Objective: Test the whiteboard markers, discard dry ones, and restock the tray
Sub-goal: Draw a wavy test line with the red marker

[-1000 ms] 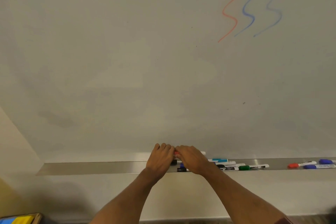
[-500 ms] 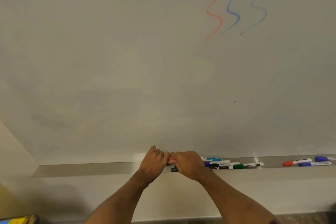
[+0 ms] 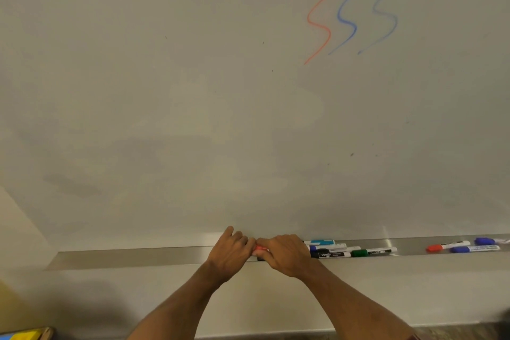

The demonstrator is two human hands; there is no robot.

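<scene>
My left hand (image 3: pixel 230 250) and my right hand (image 3: pixel 284 255) meet over the metal marker tray (image 3: pixel 138 257), both closed around a red marker (image 3: pixel 260 250) of which only a short pink-red part shows between the fingers. Just right of my right hand lie a teal marker (image 3: pixel 321 242), a blue marker (image 3: pixel 328 247), a black marker (image 3: pixel 331 254) and a green marker (image 3: pixel 372 252). Farther right rest a red-capped marker (image 3: pixel 447 246) and two blue ones (image 3: pixel 473 249). The whiteboard (image 3: pixel 193 91) bears three wavy test lines, red (image 3: pixel 320 8), blue and faint blue.
The tray's left half holds nothing that I can see. A wooden box with a yellow and blue item (image 3: pixel 24 335) shows at the bottom left corner. Beige wall runs below the tray.
Both hands stay together on the red marker and have dropped slightly toward the tray's front edge. The view has shifted, so the board and markers slid left in frame.
</scene>
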